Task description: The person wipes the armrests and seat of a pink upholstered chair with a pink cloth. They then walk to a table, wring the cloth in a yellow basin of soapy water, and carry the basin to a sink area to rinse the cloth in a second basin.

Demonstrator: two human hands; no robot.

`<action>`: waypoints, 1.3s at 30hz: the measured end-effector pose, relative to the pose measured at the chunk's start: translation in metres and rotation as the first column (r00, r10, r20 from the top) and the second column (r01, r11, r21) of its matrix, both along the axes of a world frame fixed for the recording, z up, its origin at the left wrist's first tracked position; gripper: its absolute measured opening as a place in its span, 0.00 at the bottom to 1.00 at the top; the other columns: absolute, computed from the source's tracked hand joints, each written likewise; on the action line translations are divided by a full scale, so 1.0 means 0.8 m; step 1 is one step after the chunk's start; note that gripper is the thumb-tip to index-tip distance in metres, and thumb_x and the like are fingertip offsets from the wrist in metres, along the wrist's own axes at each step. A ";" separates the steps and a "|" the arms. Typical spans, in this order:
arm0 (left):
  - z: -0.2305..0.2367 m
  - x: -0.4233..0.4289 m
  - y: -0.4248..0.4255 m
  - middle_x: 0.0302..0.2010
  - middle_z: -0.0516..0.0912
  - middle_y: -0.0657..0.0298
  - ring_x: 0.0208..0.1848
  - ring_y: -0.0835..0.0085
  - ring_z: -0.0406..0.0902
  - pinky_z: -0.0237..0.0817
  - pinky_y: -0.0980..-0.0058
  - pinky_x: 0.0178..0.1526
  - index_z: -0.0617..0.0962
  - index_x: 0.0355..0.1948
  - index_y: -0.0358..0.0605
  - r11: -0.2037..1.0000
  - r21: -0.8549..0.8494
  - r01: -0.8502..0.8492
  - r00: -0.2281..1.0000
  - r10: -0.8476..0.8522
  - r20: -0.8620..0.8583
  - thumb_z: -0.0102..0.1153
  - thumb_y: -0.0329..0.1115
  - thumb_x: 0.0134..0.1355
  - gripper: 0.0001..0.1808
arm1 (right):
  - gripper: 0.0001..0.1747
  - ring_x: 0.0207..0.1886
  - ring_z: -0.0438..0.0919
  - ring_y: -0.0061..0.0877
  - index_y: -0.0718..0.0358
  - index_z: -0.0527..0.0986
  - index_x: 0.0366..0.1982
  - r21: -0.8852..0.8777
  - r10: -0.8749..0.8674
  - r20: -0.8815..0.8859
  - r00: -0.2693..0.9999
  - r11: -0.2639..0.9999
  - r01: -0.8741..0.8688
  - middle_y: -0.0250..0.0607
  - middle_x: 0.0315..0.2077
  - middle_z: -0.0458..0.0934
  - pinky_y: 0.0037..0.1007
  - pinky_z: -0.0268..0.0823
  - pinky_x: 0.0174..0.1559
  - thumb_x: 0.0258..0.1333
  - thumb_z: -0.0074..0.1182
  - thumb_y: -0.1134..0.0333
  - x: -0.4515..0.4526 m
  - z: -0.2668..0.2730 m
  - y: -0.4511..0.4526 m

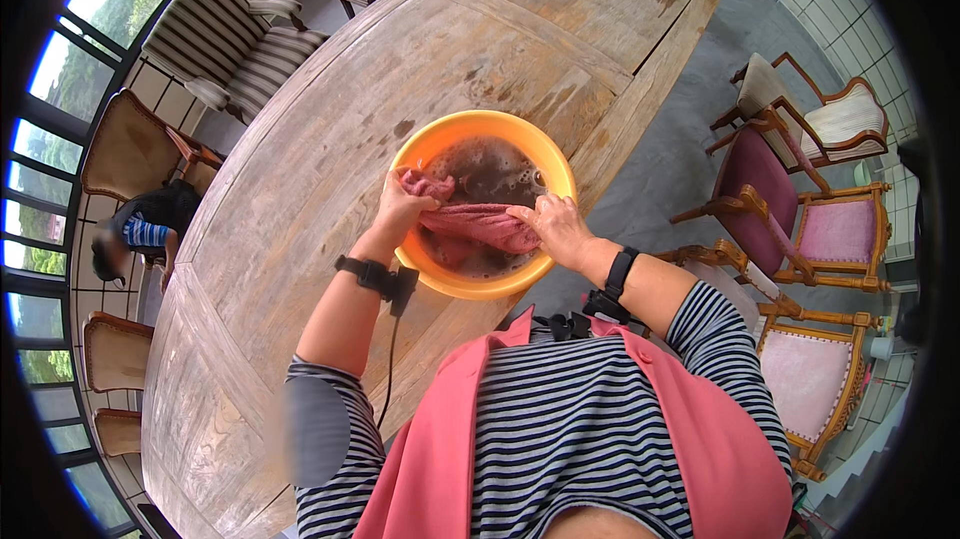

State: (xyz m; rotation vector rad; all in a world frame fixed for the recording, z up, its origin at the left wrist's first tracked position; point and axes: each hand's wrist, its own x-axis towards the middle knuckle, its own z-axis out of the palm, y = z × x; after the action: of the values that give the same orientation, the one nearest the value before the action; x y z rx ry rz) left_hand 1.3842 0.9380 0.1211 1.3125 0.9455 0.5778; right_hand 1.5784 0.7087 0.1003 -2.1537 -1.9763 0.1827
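A wet pink cloth point(480, 224) stretches between my two hands above an orange plastic basin point(486, 118). Dark, murky water point(487, 167) with soap bubbles fills the lower part of the basin. My left hand point(397, 212) grips the cloth's bunched end at the basin's left rim, thumb on top. At the right rim, my right hand point(559, 231) holds the other end, its skin wet. Part of the cloth hangs down into the water, where its lower folds are hard to make out.
The basin stands near the edge of a long wooden table point(315, 186) with damp patches. A striped armchair point(240, 43) stands across it; upholstered chairs point(757, 194) are behind me at right. Another person point(142, 227) bends beside the far-left edge. A cable point(391, 366) hangs from my left wrist strap.
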 end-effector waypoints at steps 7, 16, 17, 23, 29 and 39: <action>0.003 -0.030 -0.018 0.47 0.83 0.51 0.66 0.55 0.72 0.69 0.63 0.63 0.83 0.57 0.46 0.540 0.374 0.754 0.585 -0.291 -0.757 0.77 0.39 0.50 0.31 | 0.41 0.61 0.70 0.51 0.48 0.68 0.70 -0.190 0.027 -0.080 0.996 0.981 -0.042 0.56 0.56 0.71 0.46 0.62 0.65 0.53 0.67 0.62 -0.013 0.007 -0.007; -0.048 0.011 -0.041 0.79 0.43 0.34 0.77 0.26 0.44 0.44 0.43 0.77 0.50 0.80 0.75 0.428 -0.039 0.903 0.193 -0.485 -0.853 0.64 0.61 0.61 0.52 | 0.42 0.71 0.58 0.66 0.46 0.57 0.76 -0.634 0.095 -0.163 0.982 0.753 -0.178 0.69 0.71 0.54 0.49 0.57 0.72 0.62 0.55 0.63 -0.006 -0.039 0.047; -0.051 0.015 -0.036 0.77 0.49 0.34 0.76 0.28 0.49 0.46 0.45 0.76 0.51 0.80 0.73 0.412 -0.064 0.909 0.166 -0.498 -0.851 0.64 0.61 0.62 0.51 | 0.41 0.71 0.62 0.64 0.46 0.58 0.76 -0.647 0.120 -0.156 0.980 0.738 -0.194 0.69 0.70 0.58 0.49 0.60 0.70 0.62 0.54 0.64 -0.003 -0.040 0.053; -0.070 0.037 -0.012 0.55 0.83 0.42 0.60 0.49 0.79 0.70 0.56 0.61 0.72 0.69 0.50 0.325 -0.141 0.935 0.106 -0.638 -0.763 0.62 0.52 0.64 0.35 | 0.31 0.54 0.82 0.49 0.52 0.69 0.68 -0.702 -0.053 -0.163 0.985 0.708 -0.078 0.56 0.51 0.82 0.46 0.73 0.57 0.63 0.50 0.69 0.005 -0.026 0.079; -0.093 0.072 -0.019 0.53 0.84 0.44 0.57 0.48 0.81 0.74 0.56 0.55 0.82 0.56 0.48 0.182 -0.259 0.949 -0.149 -0.465 -0.873 0.54 0.30 0.61 0.21 | 0.14 0.49 0.84 0.45 0.63 0.86 0.44 -0.754 0.067 -0.126 0.990 0.641 -0.140 0.52 0.42 0.86 0.41 0.75 0.52 0.57 0.59 0.71 -0.004 -0.031 0.120; -0.063 0.060 -0.027 0.49 0.85 0.52 0.53 0.58 0.82 0.74 0.63 0.54 0.77 0.64 0.44 0.900 -0.202 0.387 0.800 -0.437 -0.411 0.51 0.30 0.64 0.25 | 0.36 0.57 0.78 0.54 0.60 0.68 0.64 -0.342 -0.613 -0.298 0.732 0.784 0.518 0.63 0.54 0.78 0.49 0.70 0.59 0.61 0.63 0.49 0.011 -0.052 0.078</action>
State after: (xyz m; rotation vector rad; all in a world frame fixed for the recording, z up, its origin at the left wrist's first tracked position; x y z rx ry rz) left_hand 1.4321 0.9165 0.0710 1.5277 0.9990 -0.1293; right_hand 1.5872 0.7707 0.0590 -2.5083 -1.0448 0.7156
